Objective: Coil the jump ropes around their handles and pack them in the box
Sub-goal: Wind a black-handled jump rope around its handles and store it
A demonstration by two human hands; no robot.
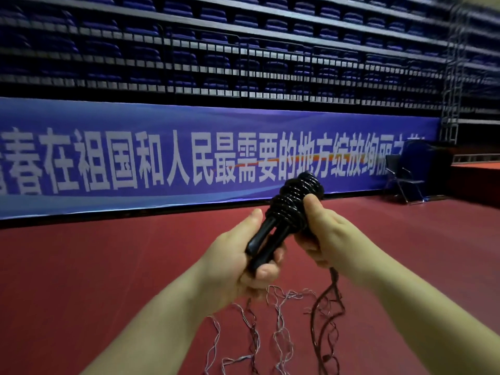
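I hold a black jump rope (292,204) up in front of me, its glossy cord coiled in many tight turns around the upper half of its two handles. My left hand (238,255) grips the bare lower ends of the handles (263,239). My right hand (324,231) is closed around the coil's lower right side, thumb pressed on the turns. Thin frayed threads (278,320) and a darker twisted strand (327,312) dangle below both hands. No box is in view.
A red sports floor (108,280) spreads all around. A long blue banner (189,158) with white characters lines the wall ahead, below folded blue seating. A folding chair (403,177) stands at the far right beside a raised red platform (476,180).
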